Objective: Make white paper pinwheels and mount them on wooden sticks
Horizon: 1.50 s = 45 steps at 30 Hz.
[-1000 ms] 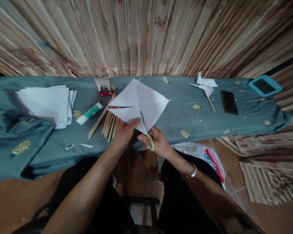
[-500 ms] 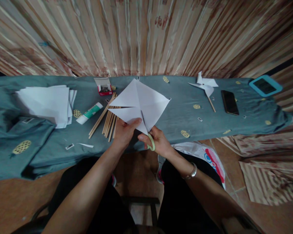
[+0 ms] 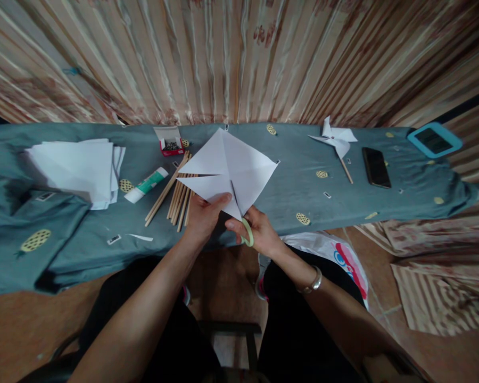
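A square sheet of white paper (image 3: 247, 159), creased along its diagonals, is held up like a diamond over the near side of the table. One slit runs from its left corner toward the middle. My left hand (image 3: 204, 214) pinches the lower left edge, thumb on top. In my right hand (image 3: 259, 230) is a pair of scissors (image 3: 247, 233) with pale green handles. Their blades lie along a line from the paper's near corner toward its centre, one blade showing above the sheet. Thin wooden sticks (image 3: 179, 199) lie partly under the paper's left side.
Left of the sticks are a glue stick (image 3: 147, 185) and a stack of white paper (image 3: 74, 170). A small red box of metal pins (image 3: 171, 146) stands behind them. To the right lie a paper pinwheel (image 3: 335, 141), a black phone (image 3: 376, 167) and a blue-framed device (image 3: 434, 140).
Hardly anything differs. Both hands, the paper and the scissors keep almost the same position.
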Each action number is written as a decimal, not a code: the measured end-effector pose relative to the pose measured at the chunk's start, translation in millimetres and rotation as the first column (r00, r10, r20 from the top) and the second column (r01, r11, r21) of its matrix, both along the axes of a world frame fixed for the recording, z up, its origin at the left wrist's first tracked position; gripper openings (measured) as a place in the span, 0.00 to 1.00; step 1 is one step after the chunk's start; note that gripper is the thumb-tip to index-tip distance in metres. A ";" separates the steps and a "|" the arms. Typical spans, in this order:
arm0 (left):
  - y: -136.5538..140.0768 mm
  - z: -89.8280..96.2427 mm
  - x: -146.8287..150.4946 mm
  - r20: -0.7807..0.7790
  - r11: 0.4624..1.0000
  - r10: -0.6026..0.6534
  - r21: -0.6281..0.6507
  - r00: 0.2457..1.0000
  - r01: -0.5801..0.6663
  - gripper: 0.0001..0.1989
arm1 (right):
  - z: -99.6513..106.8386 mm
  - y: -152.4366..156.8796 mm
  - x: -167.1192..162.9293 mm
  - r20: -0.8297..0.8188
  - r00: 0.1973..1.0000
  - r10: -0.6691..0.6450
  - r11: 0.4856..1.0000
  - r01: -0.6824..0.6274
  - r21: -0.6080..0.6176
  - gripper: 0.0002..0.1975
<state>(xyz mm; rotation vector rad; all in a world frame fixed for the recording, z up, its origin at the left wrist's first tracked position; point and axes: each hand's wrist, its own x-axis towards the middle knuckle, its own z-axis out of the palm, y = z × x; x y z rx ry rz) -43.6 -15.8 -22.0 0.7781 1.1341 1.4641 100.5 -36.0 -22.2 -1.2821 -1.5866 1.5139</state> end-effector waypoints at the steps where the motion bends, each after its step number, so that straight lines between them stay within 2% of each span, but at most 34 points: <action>1: 0.1 -0.3 0.0 0.005 1.000 0.001 0.003 1.000 -0.001 0.13 | 0.6 0.1 -0.2 -0.001 1.000 -0.004 1.000 0.004 -0.001 0.22; 14: 0.9 -0.8 0.1 0.009 1.000 0.010 0.030 1.000 -0.010 0.13 | 1.3 -0.2 -3.6 -0.040 0.999 -0.025 1.000 0.025 -0.005 0.23; 23: -0.2 0.2 -0.8 0.035 1.000 0.023 0.001 0.999 -0.023 0.13 | -0.1 -0.2 -3.3 -0.051 0.998 -0.033 0.999 0.032 -0.026 0.23; 31: 5.0 2.0 -4.7 0.075 0.999 0.046 0.022 0.996 -0.047 0.14 | -1.9 -3.0 -1.4 -0.125 0.991 0.052 0.995 -0.062 -0.084 0.22; 36: 12.6 1.5 -16.0 0.063 0.994 0.100 0.033 0.993 -0.102 0.13 | -0.4 -3.6 3.7 -0.141 0.987 0.075 0.975 -0.102 -0.196 0.30; 39: 14.7 0.1 -22.8 0.059 0.993 0.115 0.013 0.992 -0.116 0.15 | 1.0 -3.5 9.0 -0.145 0.988 0.060 0.970 -0.092 -0.224 0.36; 45: 14.8 4.2 -29.3 0.071 0.994 0.111 0.003 0.991 -0.112 0.14 | 2.6 -2.2 20.7 -0.117 0.990 0.084 0.967 -0.110 -0.229 0.38</action>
